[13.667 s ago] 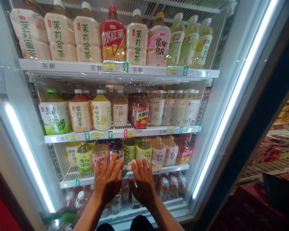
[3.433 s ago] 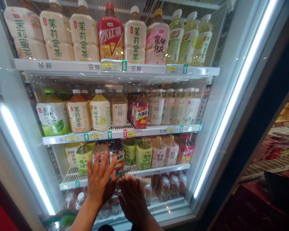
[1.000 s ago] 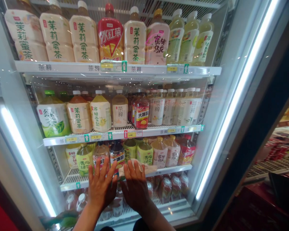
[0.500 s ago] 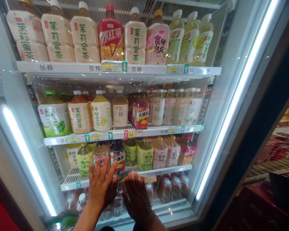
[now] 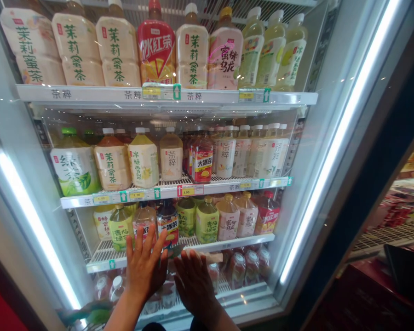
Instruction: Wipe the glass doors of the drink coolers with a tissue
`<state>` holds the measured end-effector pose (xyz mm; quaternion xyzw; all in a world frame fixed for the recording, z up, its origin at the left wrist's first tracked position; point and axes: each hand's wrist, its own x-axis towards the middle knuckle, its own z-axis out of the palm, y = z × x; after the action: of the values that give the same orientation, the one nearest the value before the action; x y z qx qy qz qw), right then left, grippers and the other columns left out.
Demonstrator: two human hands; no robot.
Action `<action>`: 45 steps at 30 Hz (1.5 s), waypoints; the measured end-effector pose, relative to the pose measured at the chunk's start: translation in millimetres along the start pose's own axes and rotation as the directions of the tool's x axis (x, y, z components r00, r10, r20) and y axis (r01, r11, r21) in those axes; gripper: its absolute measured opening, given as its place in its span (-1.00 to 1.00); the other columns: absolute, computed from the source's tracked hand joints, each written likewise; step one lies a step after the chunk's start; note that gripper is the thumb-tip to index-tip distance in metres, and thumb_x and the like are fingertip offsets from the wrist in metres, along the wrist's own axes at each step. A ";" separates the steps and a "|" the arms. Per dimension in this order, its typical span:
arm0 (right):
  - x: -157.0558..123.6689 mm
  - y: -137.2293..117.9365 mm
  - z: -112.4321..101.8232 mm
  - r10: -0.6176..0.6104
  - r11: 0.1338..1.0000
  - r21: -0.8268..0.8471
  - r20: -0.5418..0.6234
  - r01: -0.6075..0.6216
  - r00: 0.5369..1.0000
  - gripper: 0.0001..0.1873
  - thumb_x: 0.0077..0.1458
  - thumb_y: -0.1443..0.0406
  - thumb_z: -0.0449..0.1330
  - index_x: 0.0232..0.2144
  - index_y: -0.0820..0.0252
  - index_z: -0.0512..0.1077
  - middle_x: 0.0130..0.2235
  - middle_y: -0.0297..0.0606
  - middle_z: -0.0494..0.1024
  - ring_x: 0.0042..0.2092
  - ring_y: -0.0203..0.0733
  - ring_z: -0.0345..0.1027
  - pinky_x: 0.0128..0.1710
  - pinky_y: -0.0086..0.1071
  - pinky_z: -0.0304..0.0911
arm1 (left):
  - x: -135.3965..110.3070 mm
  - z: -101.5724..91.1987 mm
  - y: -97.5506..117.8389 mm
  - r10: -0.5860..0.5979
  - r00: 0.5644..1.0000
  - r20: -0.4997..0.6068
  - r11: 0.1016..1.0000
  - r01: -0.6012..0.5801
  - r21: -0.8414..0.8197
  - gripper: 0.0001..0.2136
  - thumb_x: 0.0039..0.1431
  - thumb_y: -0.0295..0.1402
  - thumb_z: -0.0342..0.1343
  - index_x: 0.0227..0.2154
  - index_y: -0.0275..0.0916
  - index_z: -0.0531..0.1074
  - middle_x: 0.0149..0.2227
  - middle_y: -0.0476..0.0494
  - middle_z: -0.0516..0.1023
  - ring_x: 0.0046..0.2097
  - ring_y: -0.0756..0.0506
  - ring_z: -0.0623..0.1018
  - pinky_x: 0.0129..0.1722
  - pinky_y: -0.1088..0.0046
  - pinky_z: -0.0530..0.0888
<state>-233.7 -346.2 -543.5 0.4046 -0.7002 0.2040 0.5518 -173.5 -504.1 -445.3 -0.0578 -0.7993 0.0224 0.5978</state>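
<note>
My left hand (image 5: 145, 266) is raised in front of a glass-fronted drinks cooler, fingers spread and holding nothing. Beside it, my right hand (image 5: 195, 282) is stretched out flat, darker in the shade, with its fingers extended upward. Whether either palm touches the glass I cannot tell. Just behind the left fingertips stand a dark-capped iced tea bottle (image 5: 168, 221) and a bottle of brown tea (image 5: 144, 218). A green tea bottle (image 5: 121, 230) is to their left. Behind the right fingertips shows a beige strip (image 5: 214, 257) that I cannot make out.
Large tea bottles (image 5: 193, 55) line the top shelf, and mixed bottles (image 5: 145, 161) fill the middle one. Capped bottles (image 5: 238, 269) lie low at the bottom. A bright light strip (image 5: 37, 230) runs up each side of the cooler. Packaged goods (image 5: 396, 202) lie on racks at the right.
The view has shifted slightly, with the upper shelf a little higher and further left in the picture. Both hands keep nearly the same place and pose.
</note>
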 end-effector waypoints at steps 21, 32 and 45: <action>22.4 7.1 -9.9 -0.010 1.000 -0.001 0.048 0.010 0.999 -0.48 0.29 0.33 0.09 0.28 0.24 0.35 0.33 -0.17 0.39 0.50 -0.05 -0.14 0.51 -0.03 -0.36 | -1.4 0.4 -0.6 0.011 1.000 -0.010 1.000 -0.011 0.011 -0.30 0.28 -0.35 0.16 0.42 0.02 0.05 0.51 0.05 -0.09 0.53 -0.18 -0.10 0.51 0.03 -0.20; 81.7 18.1 -10.5 0.079 0.995 -0.061 -0.029 -0.081 0.996 -0.38 0.33 0.34 0.03 0.40 0.24 0.17 0.40 -0.08 0.28 0.52 0.08 -0.21 0.48 0.15 -0.32 | 2.6 0.7 1.3 0.026 0.999 -0.023 1.000 -0.025 0.016 -0.31 0.29 -0.36 0.14 0.42 0.00 0.05 0.51 0.05 -0.10 0.53 -0.18 -0.10 0.51 0.05 -0.21; 101.5 21.9 -22.7 0.067 0.993 -0.092 -0.019 -0.068 0.998 -0.45 0.34 0.30 -0.01 0.31 0.39 0.28 0.35 -0.05 0.36 0.52 0.04 -0.26 0.49 0.09 -0.33 | -0.9 2.1 -0.8 0.025 1.000 -0.009 1.000 -0.025 0.014 -0.31 0.28 -0.33 0.14 0.43 0.01 0.04 0.51 0.05 -0.11 0.53 -0.19 -0.10 0.51 0.02 -0.21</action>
<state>-243.7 -351.4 -437.8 0.3532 -0.7176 0.1931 0.5683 -175.3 -504.9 -446.6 -0.0636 -0.7955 0.0352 0.6016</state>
